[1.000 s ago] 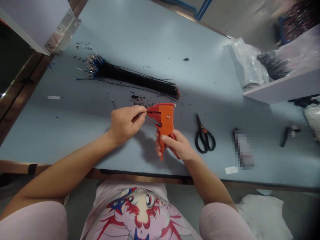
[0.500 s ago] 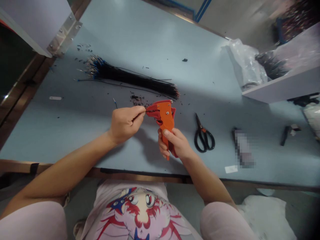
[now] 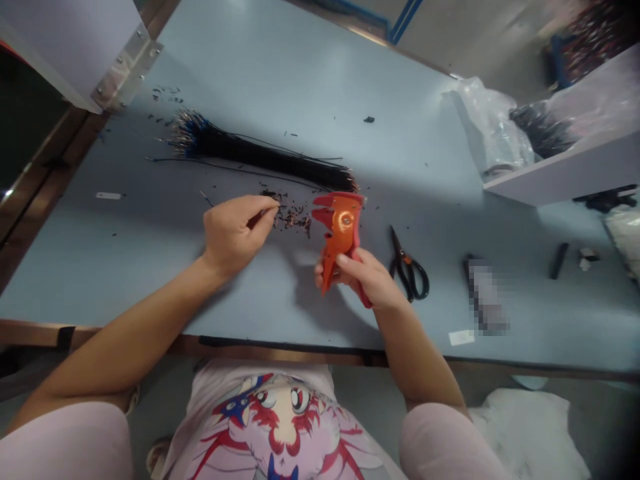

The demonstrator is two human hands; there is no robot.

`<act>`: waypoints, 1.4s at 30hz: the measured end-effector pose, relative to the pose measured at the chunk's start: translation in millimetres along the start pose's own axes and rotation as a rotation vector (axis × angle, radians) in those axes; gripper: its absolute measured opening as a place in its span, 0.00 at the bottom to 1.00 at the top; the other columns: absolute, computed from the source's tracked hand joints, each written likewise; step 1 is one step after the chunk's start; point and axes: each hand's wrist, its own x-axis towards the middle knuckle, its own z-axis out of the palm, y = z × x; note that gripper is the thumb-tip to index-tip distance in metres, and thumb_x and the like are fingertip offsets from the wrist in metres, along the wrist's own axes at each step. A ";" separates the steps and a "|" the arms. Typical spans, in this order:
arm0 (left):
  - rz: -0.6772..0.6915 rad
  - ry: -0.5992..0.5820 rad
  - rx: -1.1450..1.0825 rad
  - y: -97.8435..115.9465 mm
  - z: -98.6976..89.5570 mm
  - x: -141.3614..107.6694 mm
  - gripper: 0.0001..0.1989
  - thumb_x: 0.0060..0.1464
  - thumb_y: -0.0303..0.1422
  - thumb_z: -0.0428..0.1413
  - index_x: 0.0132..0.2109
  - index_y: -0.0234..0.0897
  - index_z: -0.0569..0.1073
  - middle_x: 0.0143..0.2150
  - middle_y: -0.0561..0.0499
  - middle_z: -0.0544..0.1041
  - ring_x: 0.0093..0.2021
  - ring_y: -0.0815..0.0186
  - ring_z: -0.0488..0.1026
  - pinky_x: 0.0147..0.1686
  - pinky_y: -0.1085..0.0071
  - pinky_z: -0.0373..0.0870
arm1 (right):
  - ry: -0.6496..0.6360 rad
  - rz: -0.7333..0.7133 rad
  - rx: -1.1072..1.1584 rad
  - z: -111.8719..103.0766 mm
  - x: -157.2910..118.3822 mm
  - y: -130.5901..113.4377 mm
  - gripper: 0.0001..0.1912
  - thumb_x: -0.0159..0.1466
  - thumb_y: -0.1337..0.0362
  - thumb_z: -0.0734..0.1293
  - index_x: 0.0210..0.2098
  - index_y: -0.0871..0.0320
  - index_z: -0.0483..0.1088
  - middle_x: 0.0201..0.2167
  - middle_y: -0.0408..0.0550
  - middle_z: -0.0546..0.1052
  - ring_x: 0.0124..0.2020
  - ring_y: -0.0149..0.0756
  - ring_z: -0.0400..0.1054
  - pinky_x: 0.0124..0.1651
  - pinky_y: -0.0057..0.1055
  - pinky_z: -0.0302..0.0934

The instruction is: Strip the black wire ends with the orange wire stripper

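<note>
My left hand (image 3: 240,227) is closed in a pinch on a thin black wire (image 3: 205,198); one end sticks out behind the hand and a short tip shows past the fingertips. My right hand (image 3: 360,270) is wrapped round the handles of an orange and red wire stripper (image 3: 344,220). The stripper's jaws are apart and face left, a short way from the wire's tip. Behind both hands lies a bundle of black wires (image 3: 265,155) with blue and metal terminals at its left end. Small wire scraps (image 3: 295,219) are strewn between the hands.
Black-handled scissors (image 3: 411,270) lie right of my right hand. Farther right are a pixelated object (image 3: 486,293), a white card (image 3: 461,338) and a small black piece (image 3: 559,261). Plastic bags (image 3: 495,127) stand by a panel at the right. A white tag (image 3: 108,196) lies far left.
The wire has come out of the stripper's jaws, which have opened. My left hand has moved left with the wire, and the stripper has tilted and shifted slightly right.
</note>
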 end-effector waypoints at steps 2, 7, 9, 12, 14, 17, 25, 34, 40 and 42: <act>0.020 -0.002 -0.005 1.5 2.5 -1.7 0.08 0.56 0.33 0.53 0.38 0.40 0.76 0.33 0.53 0.79 0.33 0.69 0.74 0.35 0.74 0.67 | -0.041 0.027 -0.030 3.6 0.4 4.6 0.18 0.59 0.56 0.68 0.42 0.62 0.66 0.36 0.53 0.75 0.34 0.41 0.73 0.34 0.38 0.69; 0.039 -0.042 -0.017 5.1 3.4 -2.8 0.08 0.56 0.33 0.53 0.38 0.40 0.76 0.33 0.53 0.79 0.33 0.69 0.75 0.34 0.75 0.67 | -0.114 0.047 0.099 8.0 2.5 11.3 0.18 0.60 0.55 0.68 0.43 0.62 0.66 0.35 0.53 0.74 0.34 0.44 0.73 0.33 0.40 0.69; 0.039 -0.065 -0.027 6.6 2.8 -3.2 0.07 0.56 0.33 0.53 0.38 0.40 0.76 0.34 0.53 0.79 0.34 0.69 0.75 0.35 0.75 0.68 | -0.124 0.045 0.126 8.8 2.4 11.9 0.18 0.60 0.56 0.68 0.43 0.62 0.66 0.34 0.52 0.74 0.34 0.44 0.74 0.34 0.40 0.69; 0.031 -0.093 -0.040 9.0 3.0 -5.0 0.08 0.57 0.33 0.53 0.39 0.41 0.76 0.35 0.53 0.80 0.35 0.68 0.76 0.36 0.74 0.68 | -0.142 0.041 0.116 11.1 1.7 12.4 0.18 0.60 0.56 0.68 0.43 0.63 0.67 0.33 0.52 0.74 0.33 0.42 0.74 0.35 0.40 0.69; 0.028 -0.109 -0.038 10.7 3.8 -6.6 0.08 0.57 0.34 0.52 0.39 0.41 0.76 0.35 0.53 0.80 0.34 0.68 0.76 0.36 0.74 0.68 | -0.158 0.042 0.106 12.9 1.3 12.9 0.18 0.60 0.55 0.68 0.42 0.63 0.67 0.33 0.52 0.74 0.33 0.42 0.74 0.36 0.40 0.69; 0.033 -0.118 -0.033 13.0 4.9 -8.2 0.08 0.56 0.33 0.53 0.38 0.41 0.76 0.34 0.53 0.80 0.33 0.69 0.75 0.35 0.75 0.67 | -0.179 0.043 0.090 14.9 1.0 13.6 0.19 0.60 0.55 0.67 0.42 0.63 0.67 0.33 0.52 0.74 0.33 0.41 0.73 0.34 0.40 0.69; 0.029 -0.116 -0.052 16.2 4.6 -8.8 0.08 0.56 0.32 0.52 0.36 0.40 0.76 0.32 0.54 0.79 0.31 0.71 0.74 0.33 0.76 0.66 | -0.170 0.059 0.060 16.9 -0.5 13.2 0.18 0.60 0.54 0.67 0.40 0.64 0.66 0.29 0.50 0.73 0.27 0.39 0.72 0.28 0.36 0.69; 0.026 -0.120 -0.012 20.4 2.3 -8.1 0.08 0.56 0.32 0.51 0.34 0.40 0.76 0.28 0.54 0.78 0.28 0.71 0.72 0.31 0.76 0.65 | -0.167 0.057 0.048 18.3 -1.6 11.3 0.16 0.61 0.54 0.66 0.38 0.62 0.64 0.25 0.46 0.72 0.23 0.35 0.70 0.24 0.32 0.67; 0.034 -0.138 0.018 23.7 0.2 -7.9 0.10 0.57 0.32 0.50 0.34 0.39 0.75 0.25 0.54 0.76 0.26 0.72 0.71 0.29 0.76 0.64 | -0.167 0.053 0.062 20.4 -2.5 12.8 0.15 0.62 0.54 0.65 0.37 0.61 0.63 0.23 0.44 0.71 0.21 0.32 0.68 0.23 0.32 0.67; 0.040 -0.135 0.018 23.8 0.0 -8.3 0.10 0.57 0.32 0.50 0.33 0.39 0.75 0.25 0.54 0.76 0.25 0.72 0.70 0.28 0.77 0.63 | -0.163 0.051 0.071 21.1 -2.9 12.8 0.15 0.62 0.54 0.65 0.37 0.61 0.63 0.22 0.44 0.71 0.20 0.32 0.68 0.23 0.32 0.67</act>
